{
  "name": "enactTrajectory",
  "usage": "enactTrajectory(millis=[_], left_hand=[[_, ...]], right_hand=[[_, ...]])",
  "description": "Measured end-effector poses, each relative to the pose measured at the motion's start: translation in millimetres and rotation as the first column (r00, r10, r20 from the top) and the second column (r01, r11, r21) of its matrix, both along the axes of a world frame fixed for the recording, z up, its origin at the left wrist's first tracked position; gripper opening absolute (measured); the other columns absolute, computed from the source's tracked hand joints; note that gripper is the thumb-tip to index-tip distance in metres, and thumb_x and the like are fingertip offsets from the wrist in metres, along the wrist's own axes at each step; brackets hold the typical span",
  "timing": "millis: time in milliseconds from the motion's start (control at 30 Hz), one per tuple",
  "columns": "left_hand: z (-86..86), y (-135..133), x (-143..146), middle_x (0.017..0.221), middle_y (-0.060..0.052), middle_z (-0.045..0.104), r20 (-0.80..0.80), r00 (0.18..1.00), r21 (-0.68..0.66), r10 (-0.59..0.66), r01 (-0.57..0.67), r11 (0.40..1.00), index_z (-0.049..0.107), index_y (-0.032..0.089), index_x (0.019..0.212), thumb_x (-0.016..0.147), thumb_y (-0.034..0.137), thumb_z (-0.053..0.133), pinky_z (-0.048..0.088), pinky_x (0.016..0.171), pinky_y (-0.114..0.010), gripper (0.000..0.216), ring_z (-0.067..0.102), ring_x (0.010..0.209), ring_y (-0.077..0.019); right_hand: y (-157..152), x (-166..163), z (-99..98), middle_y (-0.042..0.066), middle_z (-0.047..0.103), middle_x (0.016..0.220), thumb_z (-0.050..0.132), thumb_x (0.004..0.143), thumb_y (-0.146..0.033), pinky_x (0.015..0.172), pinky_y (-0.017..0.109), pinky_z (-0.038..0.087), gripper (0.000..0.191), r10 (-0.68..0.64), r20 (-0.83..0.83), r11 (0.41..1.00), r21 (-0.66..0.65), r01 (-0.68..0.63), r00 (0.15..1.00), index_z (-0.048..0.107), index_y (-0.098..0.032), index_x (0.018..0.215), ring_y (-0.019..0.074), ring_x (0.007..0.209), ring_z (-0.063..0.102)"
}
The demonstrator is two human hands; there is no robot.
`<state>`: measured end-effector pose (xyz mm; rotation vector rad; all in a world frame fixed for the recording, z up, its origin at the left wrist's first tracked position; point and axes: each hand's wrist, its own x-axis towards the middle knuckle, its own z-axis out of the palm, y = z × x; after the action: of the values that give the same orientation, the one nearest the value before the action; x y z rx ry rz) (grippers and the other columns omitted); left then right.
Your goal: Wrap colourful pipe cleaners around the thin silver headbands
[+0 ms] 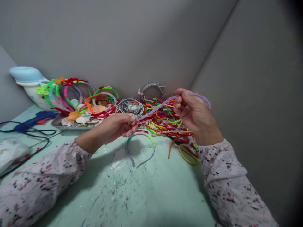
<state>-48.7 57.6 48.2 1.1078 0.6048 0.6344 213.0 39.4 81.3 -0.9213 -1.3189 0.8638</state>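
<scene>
A lavender pipe cleaner [156, 108] is stretched between my two hands above the table. My left hand [118, 126] pinches its lower end between thumb and fingers. Higher up on the right, my right hand [191, 108] grips it nearer the other end, which curves out past the thumb. Below them a headband [142, 133] lies on the table, wrapped in purple, teal, pink and green; its right leg is bare grey. Behind my hands spreads a heap of colourful pipe cleaners [163, 116].
A metal tray [71, 127] at the left holds shells and several wrapped headbands [75, 91]. Bare wire hoops [130, 107] sit beside it. A blue glue gun [33, 121] with a black cord [35, 130] lies further left, before a white container with a blue lid [27, 74]. Grey walls stand behind and right.
</scene>
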Motion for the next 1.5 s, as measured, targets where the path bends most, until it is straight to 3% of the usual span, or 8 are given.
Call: enactTrajectory(millis=[467,733,1000,1167,1300,1400,1467,1500], left_hand=[[-2.9,3,-1,0.063,-0.004,0.059,-0.03,0.999,0.051,0.015,-0.013,0.999,0.058,0.012,0.07,0.082,0.021,0.058,0.042,0.045,-0.017,0.015,0.052,0.048,-0.007],[-1.6,2,2,0.062,-0.003,0.058,-0.065,0.996,0.053,0.067,-0.063,0.997,0.057,0.012,0.068,0.08,0.022,0.06,0.041,0.043,-0.016,0.016,0.05,0.047,-0.0065],[-1.9,1,5,0.062,-0.002,0.057,-0.116,0.986,0.196,0.121,-0.096,0.976,0.052,0.014,0.068,0.082,0.027,0.058,0.039,0.046,-0.018,0.02,0.048,0.048,-0.0068],[-0.2,-2,5,0.06,0.002,0.052,-0.232,0.938,0.514,0.256,-0.105,0.851,0.049,0.016,0.068,0.087,0.032,0.05,0.034,0.048,-0.021,0.025,0.043,0.05,-0.0078],[1.9,-9,6,0.06,0.003,0.045,-0.307,0.858,0.785,0.413,-0.018,0.62,0.047,0.017,0.068,0.091,0.032,0.044,0.031,0.053,-0.023,0.029,0.04,0.055,-0.0094],[2.7,-16,9,0.062,0.004,0.042,-0.282,0.802,0.892,0.527,0.017,0.451,0.047,0.018,0.069,0.091,0.029,0.043,0.03,0.056,-0.025,0.026,0.04,0.059,-0.0108],[2.2,-18,10,0.062,0.004,0.042,-0.275,0.795,0.908,0.54,0.031,0.417,0.049,0.018,0.07,0.091,0.029,0.043,0.03,0.057,-0.025,0.025,0.04,0.06,-0.0113],[1.5,-18,11,0.062,0.003,0.042,-0.279,0.804,0.901,0.526,0.03,0.432,0.049,0.018,0.07,0.092,0.029,0.043,0.03,0.057,-0.025,0.025,0.04,0.06,-0.0114]], right_hand=[[12,37,7.7,-0.004,0.064,0.071,0.062,0.082,-0.025,0.06,0.018,0.055,0.005,-0.119,-0.357,0.992,-0.077,0.098,0.926,0.066,-0.024,0.085,0.0082,0.066,0.063],[7,47,13.2,-0.003,0.062,0.066,0.059,0.083,-0.021,0.051,0.022,0.05,0.011,-0.14,-0.187,0.989,0.016,0.145,0.972,0.066,-0.028,0.089,0.0107,0.06,0.061],[-3,47,25.0,-0.006,0.048,0.043,0.051,0.075,-0.005,0.035,0.017,0.03,0.024,-0.274,-0.162,0.957,0.049,0.285,0.948,0.067,-0.012,0.091,0.0054,0.036,0.037],[-7,49,28.3,-0.006,0.048,0.044,0.053,0.07,-0.006,0.035,0.017,0.029,0.03,-0.481,0.1,0.876,0.103,0.471,0.871,0.071,-0.013,0.093,0.0054,0.036,0.039],[-9,51,28.9,-0.005,0.048,0.045,0.054,0.07,-0.01,0.035,0.017,0.026,0.029,-0.592,0.277,0.804,0.144,0.577,0.756,0.073,-0.015,0.092,0.0053,0.037,0.038],[-11,54,31.7,-0.007,0.043,0.042,0.055,0.069,-0.009,0.034,0.017,0.022,0.024,-0.507,0.136,0.862,0.066,0.503,0.851,0.071,-0.013,0.087,0.0041,0.035,0.033],[-13,55,35.3,-0.009,0.038,0.038,0.054,0.069,-0.008,0.033,0.017,0.021,0.021,-0.337,-0.052,0.941,-0.053,0.335,0.94,0.067,-0.013,0.085,0.0036,0.032,0.026],[-14,56,37.1,-0.01,0.035,0.036,0.053,0.069,-0.008,0.033,0.017,0.021,0.021,-0.251,-0.143,0.966,-0.104,0.238,0.957,0.066,-0.014,0.084,0.0034,0.031,0.023]])
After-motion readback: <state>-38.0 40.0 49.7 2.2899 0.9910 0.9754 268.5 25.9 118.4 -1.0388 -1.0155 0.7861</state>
